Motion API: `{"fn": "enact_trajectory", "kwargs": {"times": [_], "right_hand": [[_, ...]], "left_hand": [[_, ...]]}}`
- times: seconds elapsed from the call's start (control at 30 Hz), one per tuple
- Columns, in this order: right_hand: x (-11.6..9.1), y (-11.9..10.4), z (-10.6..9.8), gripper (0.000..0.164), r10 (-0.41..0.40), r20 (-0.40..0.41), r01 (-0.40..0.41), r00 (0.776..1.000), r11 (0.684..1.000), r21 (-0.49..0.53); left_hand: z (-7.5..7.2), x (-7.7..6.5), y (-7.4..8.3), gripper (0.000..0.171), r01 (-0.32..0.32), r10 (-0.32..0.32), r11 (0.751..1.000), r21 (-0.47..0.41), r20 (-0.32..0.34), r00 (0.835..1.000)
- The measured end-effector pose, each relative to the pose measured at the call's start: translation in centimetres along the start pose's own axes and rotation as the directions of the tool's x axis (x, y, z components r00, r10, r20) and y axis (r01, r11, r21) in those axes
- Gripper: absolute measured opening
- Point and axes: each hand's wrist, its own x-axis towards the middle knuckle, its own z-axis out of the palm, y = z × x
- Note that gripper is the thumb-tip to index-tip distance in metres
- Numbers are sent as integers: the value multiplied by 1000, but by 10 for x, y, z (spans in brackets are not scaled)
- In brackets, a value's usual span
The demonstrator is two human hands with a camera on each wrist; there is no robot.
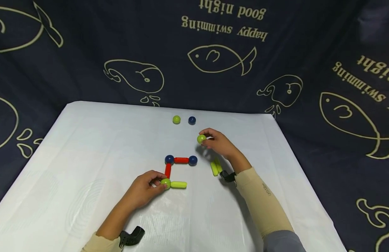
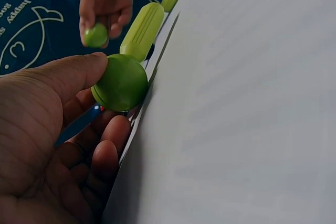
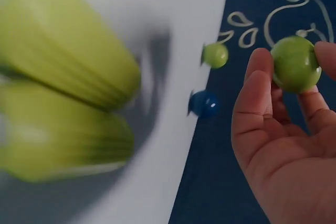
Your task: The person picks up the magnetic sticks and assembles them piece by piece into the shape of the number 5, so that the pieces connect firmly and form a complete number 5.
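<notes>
My left hand (image 1: 145, 189) pinches a green ball (image 1: 165, 183) at the near corner of a small assembly on the table. From that ball a yellow-green rod (image 1: 179, 184) points right, and a red rod (image 1: 168, 170) runs away to a dark blue ball (image 1: 169, 159). Another red rod (image 1: 181, 160) joins this one to a second blue ball (image 1: 193, 160). Raised over the table, my right hand (image 1: 220, 143) holds a loose green ball (image 3: 295, 64) between thumb and fingertips. In the left wrist view, the thumb presses the corner ball (image 2: 121, 82).
Two yellow-green rods (image 1: 215, 167) lie side by side under the right wrist. At the far edge of the white table (image 1: 118, 133) sit a green ball (image 1: 176, 119) and a blue ball (image 1: 192, 120). A dark cloth (image 1: 125, 35) with fish drawings hangs behind.
</notes>
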Motion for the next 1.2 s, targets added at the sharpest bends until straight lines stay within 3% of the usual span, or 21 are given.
{"fn": "enact_trajectory", "kwargs": {"times": [0.23,0.43,0.6,0.83,1.2], "right_hand": [[-46,1,17,28,-32,38,32,999,999,-5],[-69,10,35,24,-50,132,62,990,994,-90],[-77,17,48,23,-79,219,120,973,975,-185],[-83,21,59,22,-96,335,178,937,958,-225],[-85,15,65,23,-99,341,198,935,942,-270]], "left_hand": [[0,0,-1,23,1,-1,1000,-1,1,1000],[-1,0,-1,22,-11,11,1000,-4,-2,1000],[0,0,-1,21,-17,17,1000,-2,-3,1000],[1,-1,-1,21,-33,33,999,11,-6,999],[0,-1,0,21,-27,27,999,19,-2,1000]]}}
